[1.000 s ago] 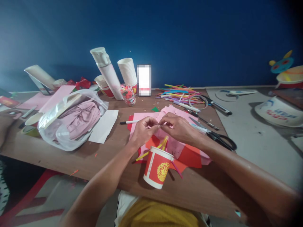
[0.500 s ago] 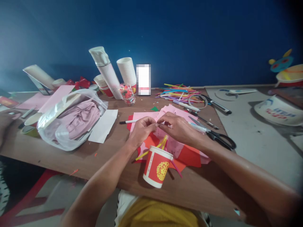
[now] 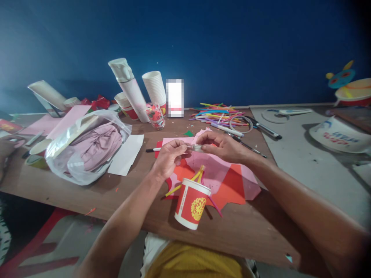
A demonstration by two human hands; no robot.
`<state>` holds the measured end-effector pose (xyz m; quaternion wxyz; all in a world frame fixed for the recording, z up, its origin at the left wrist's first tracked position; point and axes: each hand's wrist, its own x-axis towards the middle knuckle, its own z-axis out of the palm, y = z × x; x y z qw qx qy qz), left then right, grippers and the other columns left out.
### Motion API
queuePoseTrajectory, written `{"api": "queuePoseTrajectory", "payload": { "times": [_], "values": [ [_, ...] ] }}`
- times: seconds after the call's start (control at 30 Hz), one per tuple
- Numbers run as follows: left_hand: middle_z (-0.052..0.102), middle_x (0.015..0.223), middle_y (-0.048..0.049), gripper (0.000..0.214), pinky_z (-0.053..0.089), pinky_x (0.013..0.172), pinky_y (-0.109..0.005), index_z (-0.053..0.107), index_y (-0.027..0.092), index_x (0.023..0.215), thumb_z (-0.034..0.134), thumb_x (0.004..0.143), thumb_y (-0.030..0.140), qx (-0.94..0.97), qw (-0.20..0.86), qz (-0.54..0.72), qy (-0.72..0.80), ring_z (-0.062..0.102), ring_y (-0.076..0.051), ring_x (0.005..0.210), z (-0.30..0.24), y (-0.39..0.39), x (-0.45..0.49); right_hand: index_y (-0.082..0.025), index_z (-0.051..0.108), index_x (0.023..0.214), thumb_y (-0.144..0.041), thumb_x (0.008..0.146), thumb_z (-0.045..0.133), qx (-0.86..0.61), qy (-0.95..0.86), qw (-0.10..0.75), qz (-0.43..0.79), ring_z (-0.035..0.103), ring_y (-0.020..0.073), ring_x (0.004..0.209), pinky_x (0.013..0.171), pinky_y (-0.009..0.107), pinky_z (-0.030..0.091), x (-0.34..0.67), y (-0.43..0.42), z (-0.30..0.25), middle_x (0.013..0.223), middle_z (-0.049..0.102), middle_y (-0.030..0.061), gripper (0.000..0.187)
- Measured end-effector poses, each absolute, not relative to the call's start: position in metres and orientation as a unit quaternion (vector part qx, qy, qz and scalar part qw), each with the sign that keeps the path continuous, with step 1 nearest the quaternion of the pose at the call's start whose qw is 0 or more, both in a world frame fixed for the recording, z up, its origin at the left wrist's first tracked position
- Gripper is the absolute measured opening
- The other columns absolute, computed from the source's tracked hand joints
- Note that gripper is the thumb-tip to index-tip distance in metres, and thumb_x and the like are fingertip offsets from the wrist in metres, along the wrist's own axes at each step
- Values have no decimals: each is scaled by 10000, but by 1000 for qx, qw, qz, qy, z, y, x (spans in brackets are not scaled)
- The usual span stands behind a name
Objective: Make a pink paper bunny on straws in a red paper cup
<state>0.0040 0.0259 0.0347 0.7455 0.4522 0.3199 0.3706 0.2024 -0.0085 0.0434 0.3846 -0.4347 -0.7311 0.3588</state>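
My left hand (image 3: 170, 154) and my right hand (image 3: 218, 144) meet over pink and red paper sheets (image 3: 232, 181). Both are closed in a pinch on a small whitish, translucent piece (image 3: 197, 147), whose kind I cannot make out. The right fingers cover its right end, and the left fingertips sit at its left end. Nearer to me a red and white paper cup (image 3: 193, 204) stands tilted, with yellow drinking straws (image 3: 200, 173) and a magenta straw (image 3: 216, 205) beside or behind it. A white pen with a black end (image 3: 153, 150) lies left of my left hand.
At the back are a cup stack (image 3: 153, 87), a spray can (image 3: 127, 88), a lit phone (image 3: 174, 98) and colourful straws (image 3: 217, 114). A plastic bag with pink cloth (image 3: 89, 146) lies left. A box cutter (image 3: 269, 130) lies right. Another person's hand (image 3: 10, 144) shows far left.
My hands have drawn slightly apart, and the whitish piece now shows between them. My right forearm has shifted up and now covers the scissors seen before. The paper cup stays put.
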Motion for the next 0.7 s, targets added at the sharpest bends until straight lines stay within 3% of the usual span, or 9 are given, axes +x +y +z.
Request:
{"api": "queuePoseTrajectory", "payload": {
  "times": [0.2, 0.4, 0.57, 0.7],
  "values": [
    [676, 816, -18, 181, 499, 734, -270, 571, 142, 675, 716, 683, 251, 430, 773, 372, 281, 631, -122, 754, 37, 28, 2, -181, 555, 935, -307, 832, 535, -407, -674, 417, 455, 532, 109, 692, 651, 265, 444, 211, -6, 38, 815, 565, 4, 165],
    [688, 833, -31, 171, 514, 787, -323, 558, 149, 713, 687, 721, 260, 418, 789, 357, 273, 650, -148, 782, 35, 30, -1, -175, 587, 986, -372, 743, 659, -459, -741, 382, 307, 565, 177, 864, 753, 307, 439, 200, -11, 43, 967, 620, 55, 322],
    [697, 870, -44, 151, 525, 758, -294, 561, 138, 698, 673, 736, 231, 405, 794, 366, 267, 657, -146, 806, 36, 28, 0, -169, 629, 909, -350, 811, 585, -494, -757, 383, 188, 564, 157, 729, 660, 278, 422, 194, -14, 45, 843, 646, 50, 211],
    [696, 900, -46, 127, 531, 730, -272, 574, 144, 729, 658, 749, 238, 384, 796, 393, 253, 650, -131, 791, 38, 24, 3, -181, 631, 926, -345, 808, 588, -488, -722, 448, 201, 585, 170, 769, 694, 295, 442, 194, -13, 41, 889, 660, 49, 207]
  ]
}}
